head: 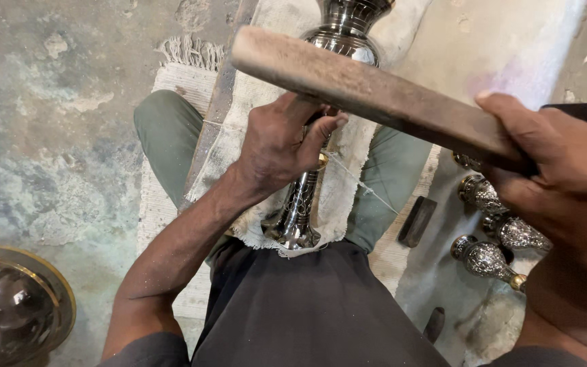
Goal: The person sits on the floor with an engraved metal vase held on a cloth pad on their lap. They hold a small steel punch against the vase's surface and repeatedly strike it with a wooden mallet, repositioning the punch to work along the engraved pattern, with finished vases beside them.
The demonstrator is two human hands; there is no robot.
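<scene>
The engraved metal vase (pixel 307 197) lies on a white cloth (pixel 348 170) across the person's lap, its long axis running from 6 to 12 o'clock. The left hand (pixel 283 143) is closed around its narrow neck, forearm coming from 7 o'clock. The right hand (pixel 565 183), at 3 o'clock, grips a wooden mallet (pixel 368 92) slanting over the vase toward 10 o'clock.

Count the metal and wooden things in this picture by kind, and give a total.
Tall engraved metal vase: 1
Small engraved metal pieces on the floor: 3 clearly seen, a fourth partly hidden
Round metal bowl: 1
Wooden mallet: 1
Total: 6, or 7 with the hidden piece
</scene>
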